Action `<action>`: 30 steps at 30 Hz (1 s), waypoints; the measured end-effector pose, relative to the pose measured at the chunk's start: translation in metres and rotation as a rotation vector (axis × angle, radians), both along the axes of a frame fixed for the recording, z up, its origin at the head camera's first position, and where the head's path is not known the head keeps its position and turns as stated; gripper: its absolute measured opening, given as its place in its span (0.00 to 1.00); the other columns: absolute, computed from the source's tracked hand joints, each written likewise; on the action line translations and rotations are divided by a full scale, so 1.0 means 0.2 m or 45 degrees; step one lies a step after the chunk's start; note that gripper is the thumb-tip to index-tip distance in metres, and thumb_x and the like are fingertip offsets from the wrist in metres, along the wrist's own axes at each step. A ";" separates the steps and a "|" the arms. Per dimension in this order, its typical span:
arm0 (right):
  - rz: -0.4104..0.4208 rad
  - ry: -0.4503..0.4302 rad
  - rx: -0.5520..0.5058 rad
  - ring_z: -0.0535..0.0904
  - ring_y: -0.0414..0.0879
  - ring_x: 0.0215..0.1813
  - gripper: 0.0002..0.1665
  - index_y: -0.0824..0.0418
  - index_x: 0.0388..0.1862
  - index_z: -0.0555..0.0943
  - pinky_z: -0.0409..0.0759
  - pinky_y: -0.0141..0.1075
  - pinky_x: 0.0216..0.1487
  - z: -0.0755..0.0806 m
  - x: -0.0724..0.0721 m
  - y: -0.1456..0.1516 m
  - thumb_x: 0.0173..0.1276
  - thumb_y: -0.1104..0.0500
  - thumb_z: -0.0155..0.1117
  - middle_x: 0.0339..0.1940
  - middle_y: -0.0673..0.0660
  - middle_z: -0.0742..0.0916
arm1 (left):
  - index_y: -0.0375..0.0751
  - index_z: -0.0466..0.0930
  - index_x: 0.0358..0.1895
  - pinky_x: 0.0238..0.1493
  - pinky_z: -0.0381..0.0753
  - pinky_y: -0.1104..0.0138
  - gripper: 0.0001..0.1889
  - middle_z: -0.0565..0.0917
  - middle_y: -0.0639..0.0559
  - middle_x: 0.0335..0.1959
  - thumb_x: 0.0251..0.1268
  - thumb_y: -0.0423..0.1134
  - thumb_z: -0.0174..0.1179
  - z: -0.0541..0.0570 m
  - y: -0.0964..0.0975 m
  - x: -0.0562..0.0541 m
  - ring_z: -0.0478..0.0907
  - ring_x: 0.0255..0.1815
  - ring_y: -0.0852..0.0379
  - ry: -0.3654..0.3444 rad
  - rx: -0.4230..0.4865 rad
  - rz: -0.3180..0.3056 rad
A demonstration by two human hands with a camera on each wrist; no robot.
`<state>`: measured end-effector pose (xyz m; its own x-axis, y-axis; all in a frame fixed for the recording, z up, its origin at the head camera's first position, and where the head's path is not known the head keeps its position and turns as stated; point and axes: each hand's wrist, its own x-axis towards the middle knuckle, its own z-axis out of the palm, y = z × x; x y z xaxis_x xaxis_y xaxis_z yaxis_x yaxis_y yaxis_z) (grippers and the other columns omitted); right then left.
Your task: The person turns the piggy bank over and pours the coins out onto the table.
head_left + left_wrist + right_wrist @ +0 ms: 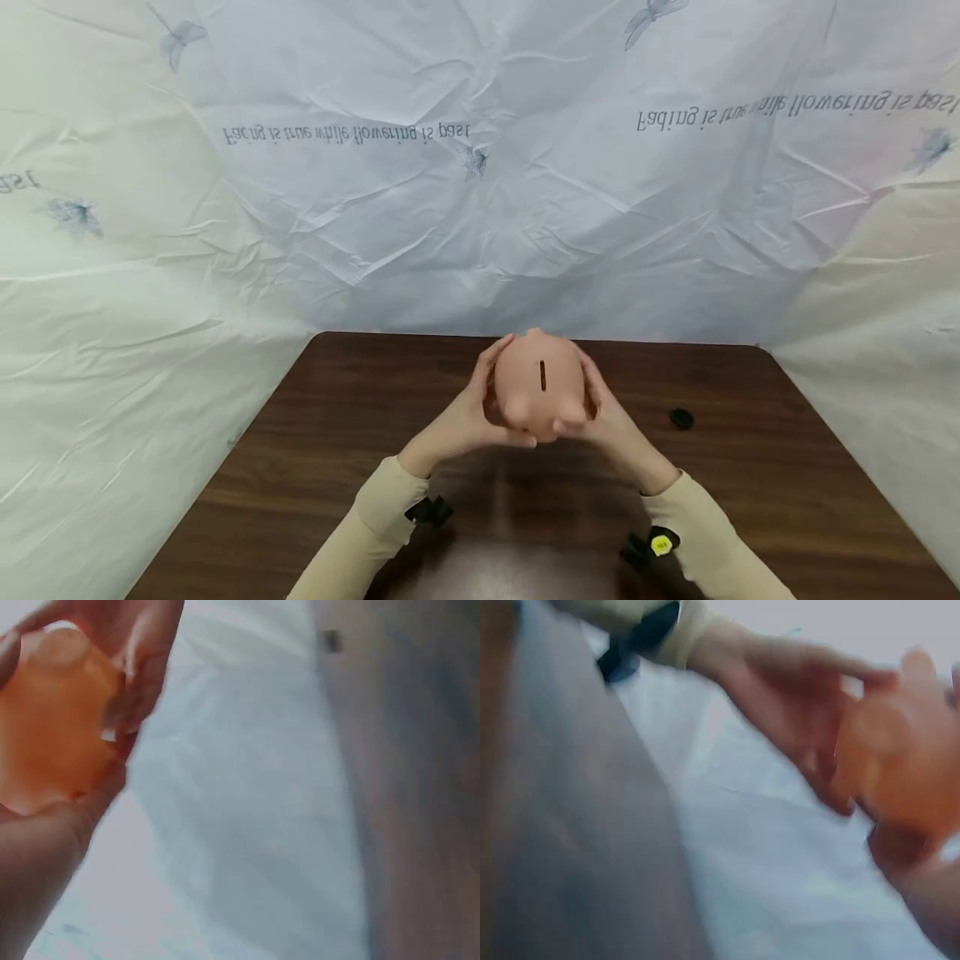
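Note:
Both hands hold a pink piggy bank (525, 379) between them, its slotted back turned up toward the head camera and its two ears toward the person. My left hand (468, 421) grips its left side, thumb along the near end. On the opposite side, my right hand (611, 421) curls round it with the thumb by the right ear. The wrist views are blurred; the left one shows the piggy bank (52, 727) between the fingers of both hands, and the right one shows the piggy bank (907, 757) gripped likewise.
A small round black cap (682, 418) lies on the dark brown wooden table (750, 500), right of the hands. White printed sheeting (420, 217) hangs behind the table and at both sides. Each sleeve carries a black wrist device.

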<state>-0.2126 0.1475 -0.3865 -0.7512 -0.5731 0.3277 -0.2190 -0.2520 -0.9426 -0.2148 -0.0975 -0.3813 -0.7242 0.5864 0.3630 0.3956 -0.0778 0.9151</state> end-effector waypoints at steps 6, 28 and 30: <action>0.050 -0.099 0.031 0.68 0.44 0.70 0.54 0.45 0.84 0.38 0.78 0.42 0.61 -0.04 0.02 -0.01 0.74 0.59 0.64 0.80 0.66 0.50 | 0.62 0.34 0.81 0.60 0.80 0.53 0.60 0.48 0.50 0.80 0.60 0.31 0.73 -0.09 -0.01 0.00 0.63 0.74 0.46 -0.135 0.091 -0.127; -0.156 -0.419 0.579 0.82 0.56 0.56 0.47 0.65 0.81 0.42 0.84 0.47 0.52 -0.25 -0.05 -0.01 0.82 0.36 0.42 0.70 0.74 0.68 | 0.51 0.42 0.83 0.50 0.84 0.50 0.53 0.62 0.44 0.74 0.64 0.51 0.71 -0.31 -0.01 -0.06 0.83 0.51 0.47 -0.622 -0.248 0.205; -0.199 -0.379 0.587 0.81 0.57 0.58 0.47 0.62 0.82 0.41 0.83 0.48 0.54 -0.24 -0.04 -0.01 0.82 0.38 0.45 0.73 0.73 0.66 | 0.55 0.42 0.83 0.52 0.83 0.51 0.54 0.63 0.46 0.74 0.63 0.50 0.72 -0.29 -0.01 -0.06 0.82 0.54 0.49 -0.562 -0.238 0.199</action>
<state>-0.2209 0.1463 -0.4341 -0.8601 -0.4815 -0.1685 0.0711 0.2141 -0.9742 -0.2269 -0.0995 -0.4392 -0.8694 0.4841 -0.0987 -0.0387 0.1325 0.9904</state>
